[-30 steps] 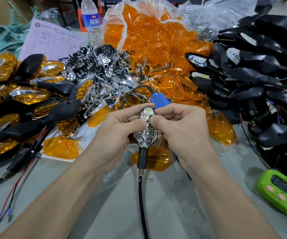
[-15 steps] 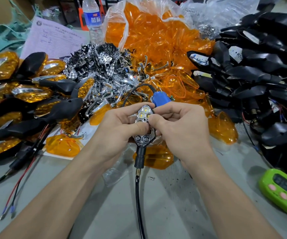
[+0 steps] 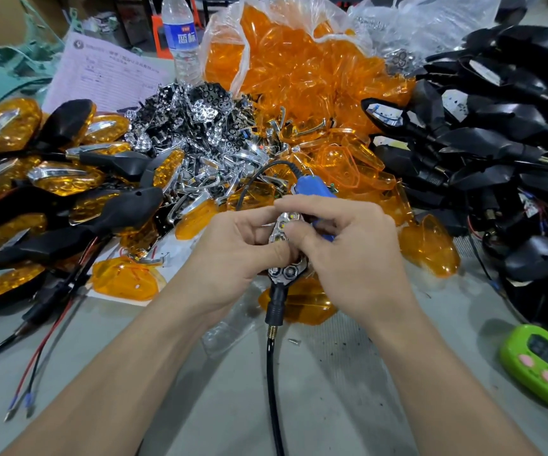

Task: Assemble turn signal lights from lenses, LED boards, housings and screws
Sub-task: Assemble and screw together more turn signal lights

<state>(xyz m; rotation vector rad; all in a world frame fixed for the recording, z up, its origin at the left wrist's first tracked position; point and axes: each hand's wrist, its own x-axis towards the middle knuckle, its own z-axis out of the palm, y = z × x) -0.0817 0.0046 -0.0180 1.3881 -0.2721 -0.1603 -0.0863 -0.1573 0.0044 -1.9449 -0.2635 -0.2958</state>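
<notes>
Both hands hold one turn signal light [image 3: 288, 273] up off the table [image 3: 331, 406]; the left hand [image 3: 233, 258] curls round its side, and the right hand [image 3: 358, 258] pinches its top end with thumb and first finger; the shiny face of the light looks up, and two cells near its top look bright; its black cable [image 3: 274, 390] hangs down toward 6 o'clock; a blue tool [image 3: 313, 191] pokes out behind the right hand at 12 o'clock, and I cannot tell if that hand grips it; just under the hands lies one orange lens [image 3: 302, 307], and a tiny screw [image 3: 294, 341] sits beside the cable at 6 o'clock; at 11 o'clock is a heap of shiny chrome pieces [image 3: 206, 126]; at 12 o'clock a clear bag of orange lenses [image 3: 299, 70] spills open; at 2 o'clock black housings [image 3: 496, 126] are piled high; at 9 o'clock lie finished lights [image 3: 52, 192] with red and black wires; a green timer [image 3: 542, 366] rests at 4 o'clock; a water bottle [image 3: 182, 37] stands far off at 11 o'clock.
</notes>
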